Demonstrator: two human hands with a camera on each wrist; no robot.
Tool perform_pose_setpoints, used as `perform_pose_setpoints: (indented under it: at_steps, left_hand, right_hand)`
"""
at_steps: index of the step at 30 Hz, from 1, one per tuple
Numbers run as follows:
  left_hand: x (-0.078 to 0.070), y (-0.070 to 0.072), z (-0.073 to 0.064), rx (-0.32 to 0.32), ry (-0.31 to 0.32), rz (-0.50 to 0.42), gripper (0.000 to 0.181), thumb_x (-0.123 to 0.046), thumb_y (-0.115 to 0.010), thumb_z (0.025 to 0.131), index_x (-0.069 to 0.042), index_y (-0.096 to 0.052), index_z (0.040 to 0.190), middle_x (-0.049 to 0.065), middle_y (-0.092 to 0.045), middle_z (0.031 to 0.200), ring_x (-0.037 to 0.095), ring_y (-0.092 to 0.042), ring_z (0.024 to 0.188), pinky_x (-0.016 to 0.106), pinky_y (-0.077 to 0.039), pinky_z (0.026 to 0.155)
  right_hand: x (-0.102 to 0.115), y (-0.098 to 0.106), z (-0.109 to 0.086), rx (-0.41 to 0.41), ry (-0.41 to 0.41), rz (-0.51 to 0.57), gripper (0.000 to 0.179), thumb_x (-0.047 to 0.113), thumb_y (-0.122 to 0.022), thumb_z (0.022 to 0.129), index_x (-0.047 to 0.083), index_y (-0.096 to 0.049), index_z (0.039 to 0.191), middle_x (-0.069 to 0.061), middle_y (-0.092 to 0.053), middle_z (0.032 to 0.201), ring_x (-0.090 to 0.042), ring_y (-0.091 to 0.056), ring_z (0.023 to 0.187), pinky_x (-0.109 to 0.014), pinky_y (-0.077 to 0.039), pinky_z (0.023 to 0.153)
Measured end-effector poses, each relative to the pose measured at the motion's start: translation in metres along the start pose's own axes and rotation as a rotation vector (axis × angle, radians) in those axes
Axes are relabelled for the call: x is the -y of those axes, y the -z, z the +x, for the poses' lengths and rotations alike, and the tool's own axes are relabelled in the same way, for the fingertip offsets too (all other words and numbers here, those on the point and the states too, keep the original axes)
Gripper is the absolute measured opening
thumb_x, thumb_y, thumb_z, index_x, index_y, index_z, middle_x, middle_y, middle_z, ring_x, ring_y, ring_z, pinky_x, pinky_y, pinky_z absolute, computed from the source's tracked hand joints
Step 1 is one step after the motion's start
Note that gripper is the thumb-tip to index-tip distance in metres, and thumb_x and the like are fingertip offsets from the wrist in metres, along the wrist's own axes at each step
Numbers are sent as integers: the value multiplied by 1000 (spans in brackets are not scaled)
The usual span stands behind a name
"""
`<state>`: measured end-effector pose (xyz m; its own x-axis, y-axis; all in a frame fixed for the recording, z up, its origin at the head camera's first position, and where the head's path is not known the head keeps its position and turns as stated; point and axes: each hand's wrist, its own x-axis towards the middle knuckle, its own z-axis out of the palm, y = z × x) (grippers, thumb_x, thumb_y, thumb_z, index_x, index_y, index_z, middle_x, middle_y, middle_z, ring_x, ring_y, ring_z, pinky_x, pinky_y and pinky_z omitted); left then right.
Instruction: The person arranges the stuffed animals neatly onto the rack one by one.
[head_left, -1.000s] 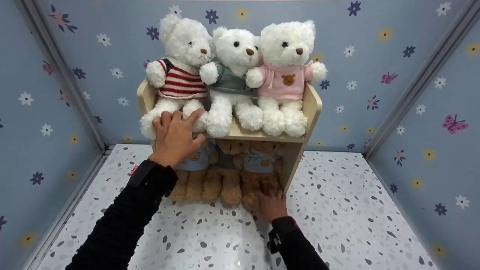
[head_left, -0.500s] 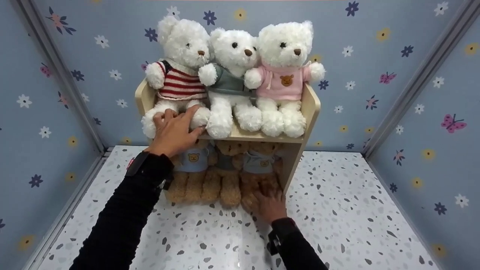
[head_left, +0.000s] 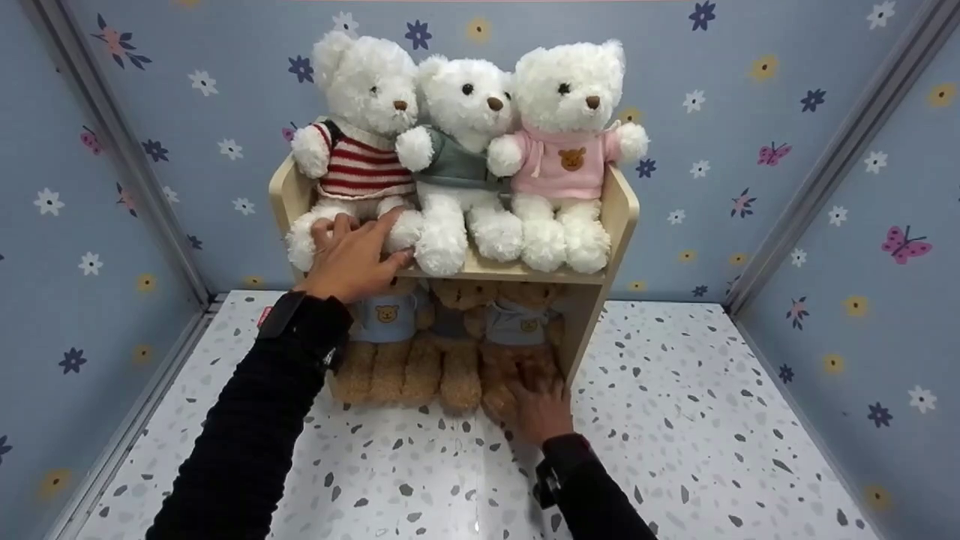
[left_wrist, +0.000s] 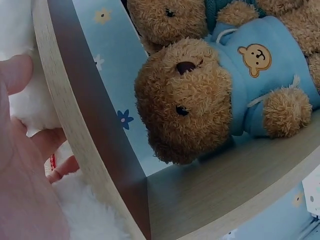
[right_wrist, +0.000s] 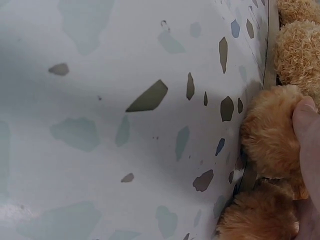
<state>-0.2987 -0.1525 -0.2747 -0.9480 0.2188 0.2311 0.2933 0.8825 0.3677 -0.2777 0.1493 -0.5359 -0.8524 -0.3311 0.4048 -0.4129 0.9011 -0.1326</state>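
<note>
On the upper deck of a small wooden shelf sits a white teddy bear in a red-and-white striped sweater. My left hand holds its legs, fingers among the white fur and thumb by one foot, near the deck's front edge. Below, a brown teddy bear in a grey hoodie sits at the right end. Around its legs is my right hand, thumb against the fur of a foot in the right wrist view; most of its fingers are hidden there.
Beside the striped bear sit white bears in a green top and a pink hoodie. A brown bear in a blue hoodie and another brown bear share the lower space. Flowered walls surround the speckled floor.
My left hand has settled lower onto the striped bear's legs, its thumb drawn in and the outer foot shifted slightly inward. The right hand stays in place.
</note>
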Motion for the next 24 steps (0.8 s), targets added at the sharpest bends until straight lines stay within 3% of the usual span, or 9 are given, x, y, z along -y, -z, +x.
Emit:
perform_pose_setpoints:
  at_steps: [5, 9, 13, 18, 24]
  left_hand:
    - [-6, -3, -3, -21, 17, 14, 72, -39, -56, 101, -15, -24, 161, 25, -50, 143, 48, -31, 130, 62, -7, 106]
    - [-18, -10, -11, -45, 28, -16, 85, -37, -62, 99, -8, -14, 162, 29, -31, 146, 44, -21, 132, 57, -9, 109]
    - [-38, -17, -17, -94, -54, -31, 90, -42, -68, 96, -10, -16, 163, 27, -19, 152, 42, -18, 135, 55, -11, 115]
    - [-55, -28, -11, -249, -176, 80, 57, -40, -63, 99, -17, -50, 150, 26, -38, 148, 43, -36, 125, 61, -29, 108]
    - [-45, -32, 0, -382, -177, 207, 42, -36, -57, 101, -22, -61, 140, 20, -54, 136, 41, -42, 112, 57, -39, 95]
  right_hand:
    - [-1, -2, -1, -40, 10, -20, 46, 42, -76, 88, 22, -68, 128, -18, -59, 138, -64, -54, 107, -71, -46, 88]
    - [0, 0, 1, -18, 17, -31, 51, 43, -74, 89, 21, -64, 135, -18, -57, 140, -64, -55, 109, -71, -45, 91]
    - [1, 4, 1, 10, 15, -24, 51, 41, -73, 90, 20, -63, 136, -20, -55, 142, -63, -53, 113, -71, -43, 95]
    - [0, 5, 1, 37, 0, -6, 53, 42, -71, 92, 20, -61, 139, -20, -53, 145, -63, -51, 117, -72, -41, 97]
    - [-1, 4, 2, 105, -22, 33, 53, 45, -69, 93, 21, -60, 140, -21, -49, 148, -63, -45, 124, -73, -36, 101]
